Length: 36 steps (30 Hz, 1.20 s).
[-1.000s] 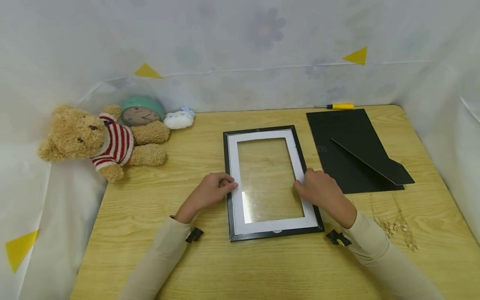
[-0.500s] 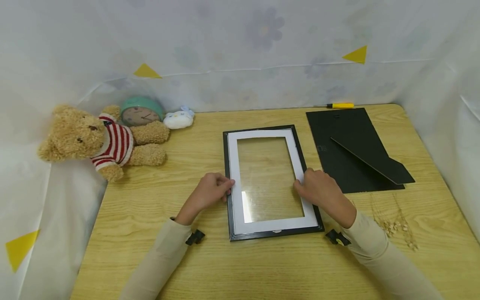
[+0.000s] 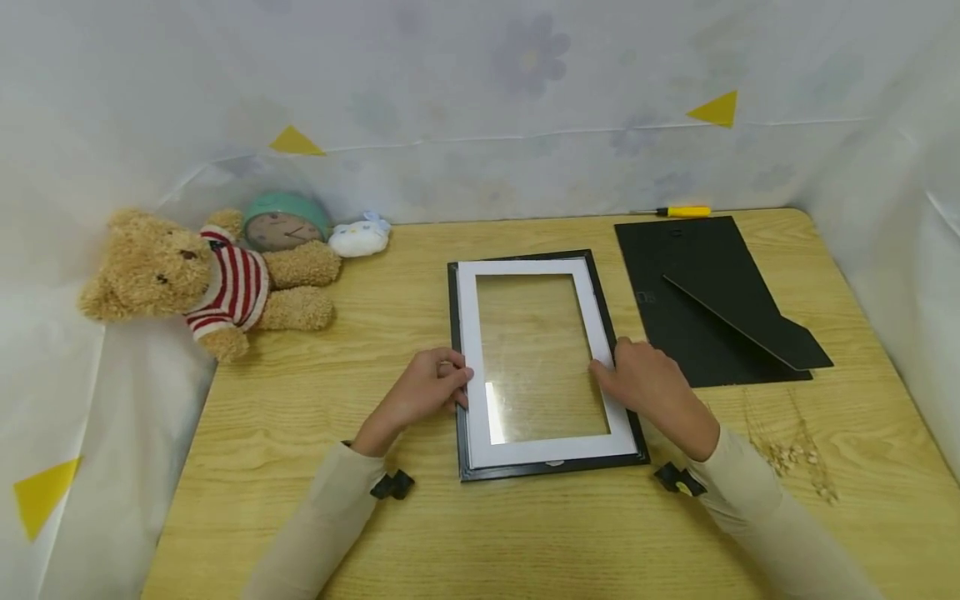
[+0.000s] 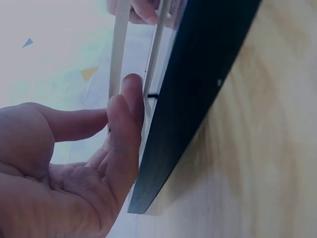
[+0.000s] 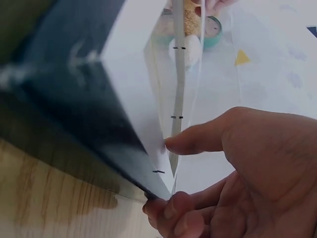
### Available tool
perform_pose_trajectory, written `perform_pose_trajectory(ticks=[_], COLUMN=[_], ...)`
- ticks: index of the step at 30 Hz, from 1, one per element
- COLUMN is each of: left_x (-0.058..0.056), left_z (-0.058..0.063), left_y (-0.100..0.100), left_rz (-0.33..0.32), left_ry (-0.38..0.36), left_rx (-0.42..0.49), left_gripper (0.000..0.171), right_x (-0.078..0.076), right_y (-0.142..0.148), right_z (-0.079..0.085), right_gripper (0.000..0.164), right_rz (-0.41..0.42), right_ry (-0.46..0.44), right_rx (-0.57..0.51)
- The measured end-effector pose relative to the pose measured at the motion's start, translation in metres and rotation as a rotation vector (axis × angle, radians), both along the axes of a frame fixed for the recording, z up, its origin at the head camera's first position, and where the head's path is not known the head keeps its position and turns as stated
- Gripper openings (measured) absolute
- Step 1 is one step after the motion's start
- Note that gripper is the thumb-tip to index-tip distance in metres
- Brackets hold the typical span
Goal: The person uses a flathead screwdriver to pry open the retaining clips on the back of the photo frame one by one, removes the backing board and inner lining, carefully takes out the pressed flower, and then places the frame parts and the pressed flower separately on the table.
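Observation:
A black picture frame (image 3: 592,463) lies on the table with a white mat (image 3: 468,308) inside it. Through the mat's window shows clear glass (image 3: 540,358) with a bright reflection at its lower left. At the left side my left hand (image 3: 427,383) pinches the mat's edge between thumb and fingers; in the left wrist view that white edge (image 4: 119,44) stands a little above the dark rim. My right hand (image 3: 648,383) grips the right side of the frame, thumb on the mat's inner border and fingers curled at the outer rim.
A black backing board (image 3: 693,333) with a raised stand leg (image 3: 750,321) lies at right, a yellow-handled screwdriver (image 3: 686,212) behind it. Dried flower sprigs (image 3: 791,454) lie nearer. A teddy bear (image 3: 232,283), green clock (image 3: 281,221) and white plush (image 3: 360,238) sit at far left.
The mat's left edge has risen slightly and its bowed top edge looks straighter. My left fingers have shifted their hold along the left side. My right hand has stayed in place.

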<state>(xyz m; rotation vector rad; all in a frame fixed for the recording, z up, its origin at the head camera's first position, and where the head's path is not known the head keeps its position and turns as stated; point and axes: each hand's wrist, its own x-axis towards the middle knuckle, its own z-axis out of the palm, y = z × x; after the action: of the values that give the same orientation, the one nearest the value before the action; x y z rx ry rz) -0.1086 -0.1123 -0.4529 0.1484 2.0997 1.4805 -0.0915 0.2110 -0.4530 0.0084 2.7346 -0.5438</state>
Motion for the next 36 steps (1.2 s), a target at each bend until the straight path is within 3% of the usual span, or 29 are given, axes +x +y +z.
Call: perform_pose_trajectory(ticks=[5, 9, 17, 26, 36], left_x=[0.006, 0.008, 0.018, 0.037, 0.060], left_z=[-0.004, -0.006, 0.000, 0.012, 0.019], left_y=[-0.002, -0.007, -0.039, -0.099, -0.164], left_rz=[0.068, 0.137, 0.182, 0.240, 0.427], left_ry=[-0.052, -0.046, -0.071, -0.034, 0.006], left_rx=[0.072, 0.130, 0.179, 0.061, -0.026], left_gripper=[0.027, 0.030, 0.036, 0.039, 0.047], right_x=[0.002, 0.003, 0.005, 0.004, 0.003], right_y=[0.009, 0.014, 0.014, 0.012, 0.011], right_z=[0.003, 0.002, -0.001, -0.003, -0.001], right_gripper=[0.036, 0.031, 0.028, 0.029, 0.032], right_rz=[-0.011, 0.005, 0.032, 0.031, 0.020], right_ry=[-0.042, -0.036, -0.010, -0.027, -0.057], right_rx=[-0.063, -0.093, -0.101, -0.086, -0.087])
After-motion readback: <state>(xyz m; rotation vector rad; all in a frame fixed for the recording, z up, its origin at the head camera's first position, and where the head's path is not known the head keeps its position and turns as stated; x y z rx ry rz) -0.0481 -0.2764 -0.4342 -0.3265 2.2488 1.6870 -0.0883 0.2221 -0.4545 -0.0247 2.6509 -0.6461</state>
